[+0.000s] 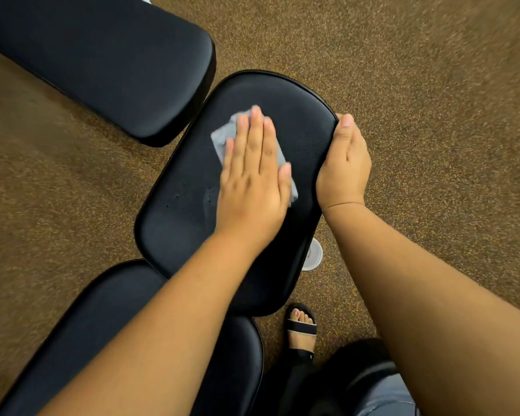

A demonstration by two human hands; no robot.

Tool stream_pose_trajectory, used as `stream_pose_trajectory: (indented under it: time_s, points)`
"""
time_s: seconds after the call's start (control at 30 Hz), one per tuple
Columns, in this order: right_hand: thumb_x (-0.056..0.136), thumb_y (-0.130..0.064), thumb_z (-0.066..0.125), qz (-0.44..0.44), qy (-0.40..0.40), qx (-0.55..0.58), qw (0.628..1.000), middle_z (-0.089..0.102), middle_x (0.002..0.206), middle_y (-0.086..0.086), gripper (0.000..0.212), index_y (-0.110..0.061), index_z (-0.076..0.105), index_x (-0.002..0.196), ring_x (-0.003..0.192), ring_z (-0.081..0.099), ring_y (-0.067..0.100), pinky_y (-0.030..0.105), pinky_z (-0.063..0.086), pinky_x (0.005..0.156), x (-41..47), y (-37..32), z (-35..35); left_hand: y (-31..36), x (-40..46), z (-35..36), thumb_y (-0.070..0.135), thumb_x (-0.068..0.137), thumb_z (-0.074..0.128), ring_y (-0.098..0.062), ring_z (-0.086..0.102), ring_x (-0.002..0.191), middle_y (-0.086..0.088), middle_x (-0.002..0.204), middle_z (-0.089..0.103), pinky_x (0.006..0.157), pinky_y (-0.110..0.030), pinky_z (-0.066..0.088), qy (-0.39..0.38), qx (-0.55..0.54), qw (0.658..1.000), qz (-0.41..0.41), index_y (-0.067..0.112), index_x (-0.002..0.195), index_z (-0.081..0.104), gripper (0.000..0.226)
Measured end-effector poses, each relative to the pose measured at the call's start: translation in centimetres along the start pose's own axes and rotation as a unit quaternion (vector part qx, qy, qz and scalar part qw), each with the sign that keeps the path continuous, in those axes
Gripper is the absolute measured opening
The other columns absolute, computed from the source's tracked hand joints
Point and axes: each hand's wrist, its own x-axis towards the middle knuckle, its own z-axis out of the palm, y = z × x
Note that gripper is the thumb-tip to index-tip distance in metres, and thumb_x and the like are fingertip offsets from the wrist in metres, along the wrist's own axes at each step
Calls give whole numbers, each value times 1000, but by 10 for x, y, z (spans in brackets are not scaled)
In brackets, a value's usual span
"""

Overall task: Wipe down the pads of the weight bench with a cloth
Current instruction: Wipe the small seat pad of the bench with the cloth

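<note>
A black padded seat pad of the weight bench lies in the middle of the head view. A folded grey cloth rests on it. My left hand lies flat on the cloth with straight fingers and presses it onto the pad. My right hand grips the pad's right edge, thumb on top and fingers curled under the rim. A second long black pad sits at the upper left, and a third black pad lies at the lower left under my left forearm.
Brown speckled carpet surrounds the bench. A white round cap shows under the seat pad's right edge. My foot in a black sandal stands on the floor below the pad, beside a dark rounded object.
</note>
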Motion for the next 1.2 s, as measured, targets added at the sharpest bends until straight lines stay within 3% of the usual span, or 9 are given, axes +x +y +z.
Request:
stream_pose_trajectory:
  time_s: [0.1, 0.3, 0.43, 0.5, 0.67, 0.77, 0.97, 1.2]
  points:
    - [105, -31, 26, -9, 3, -22, 1000, 56, 94, -13, 41, -14, 64, 105, 93, 50, 6, 4, 31, 75, 0, -2, -2, -3, 45, -7, 31, 102, 22, -30, 2, 151, -18, 162, 6, 122, -41, -1, -6, -4, 1000, -6, -1, 153, 9, 61]
    - [105, -32, 22, -45, -28, -104, 993, 59, 95, 4, 40, -14, 56, 92, 92, 52, 19, 24, 31, 74, 0, -4, -9, -5, 27, -3, 30, 102, 23, -31, 6, 150, -20, 161, 9, 123, -43, 4, -3, -5, 1000, 7, -3, 153, 13, 61]
    - [101, -31, 30, -73, -51, -171, 981, 55, 124, 9, 39, -13, 59, 120, 116, 48, 20, 30, 35, 99, 11, -23, -16, -3, -42, 4, 28, 103, 28, -31, 8, 150, -21, 161, 12, 122, -46, 12, -10, 4, 1000, -9, -4, 152, 18, 60]
    - [99, -33, 33, -126, -50, -195, 971, 55, 127, 7, 39, -17, 57, 125, 119, 50, 23, 36, 37, 101, 18, -44, -11, -3, -62, 6, 29, 103, 28, -31, 9, 150, -20, 161, 12, 121, -46, 14, -14, 17, 1000, -14, -3, 152, 18, 59]
    - [101, -45, 26, -181, -126, -324, 920, 61, 113, 12, 43, -16, 55, 115, 103, 56, 37, 42, 41, 80, 34, -59, 12, -8, -53, 6, 29, 102, 28, -32, 11, 150, -19, 160, 14, 121, -45, 13, -10, 22, 1000, -15, -2, 152, 19, 59]
    - [101, -47, 23, -202, -81, -355, 909, 63, 107, 8, 45, -17, 55, 112, 96, 59, 35, 38, 41, 71, 30, -51, 15, -18, -22, -1, 31, 102, 25, -31, 9, 150, -19, 161, 12, 122, -45, 11, -1, 2, 1000, -17, -2, 152, 17, 60]
    - [100, -46, 23, -198, -64, -357, 911, 63, 101, 5, 42, -18, 54, 103, 87, 59, 32, 34, 34, 64, 27, -52, 18, -28, 30, -12, 32, 102, 18, -30, 4, 150, -18, 162, 7, 123, -43, 4, -2, 6, 1000, -27, -1, 153, 10, 61]
    - [100, -47, 24, -178, -65, -352, 917, 63, 106, 5, 42, -20, 55, 110, 93, 60, 34, 38, 41, 70, 25, -55, 17, -11, -41, 0, 28, 103, 29, -30, 8, 150, -19, 161, 12, 120, -47, 16, 10, 0, 997, -72, -3, 152, 17, 59]
